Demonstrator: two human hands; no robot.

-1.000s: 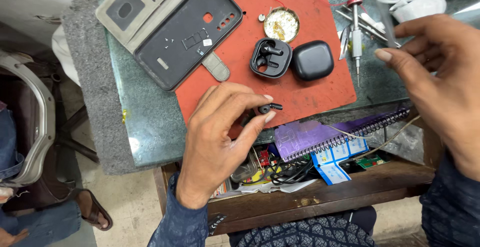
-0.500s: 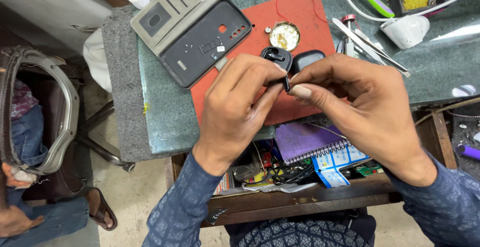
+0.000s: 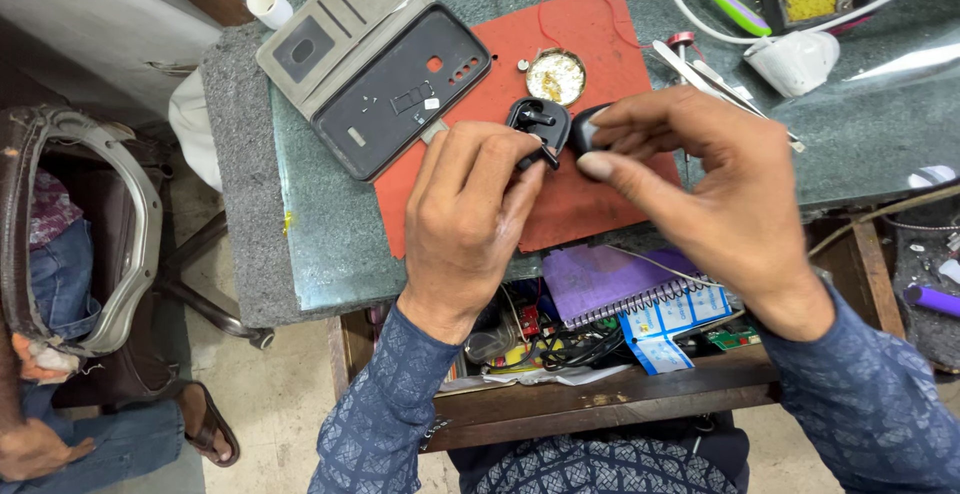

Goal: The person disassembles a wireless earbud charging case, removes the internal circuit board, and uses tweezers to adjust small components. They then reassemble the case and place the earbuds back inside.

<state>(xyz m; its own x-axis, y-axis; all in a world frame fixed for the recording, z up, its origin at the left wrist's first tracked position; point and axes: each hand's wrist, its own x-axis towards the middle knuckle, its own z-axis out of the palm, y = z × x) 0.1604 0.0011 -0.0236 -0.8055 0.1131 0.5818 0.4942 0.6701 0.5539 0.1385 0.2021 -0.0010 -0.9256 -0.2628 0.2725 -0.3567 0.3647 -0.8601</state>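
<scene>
- The left hand (image 3: 470,214) is curled nearly closed, its fingertips pinching a small black earbud (image 3: 543,157) just above the red mat (image 3: 590,44).
- The right hand (image 3: 700,184) is half closed, thumb and fingers gripping the black lid side of the earbud case (image 3: 583,134).
- The case's open half (image 3: 535,119), with dark hollows, lies on the mat between both hands.
- A round metal tin (image 3: 556,76) sits just beyond the case.
- A grey phone cover (image 3: 375,59) lies open at the mat's left edge.
- A purple notebook (image 3: 610,279) rests in the open drawer below.
</scene>
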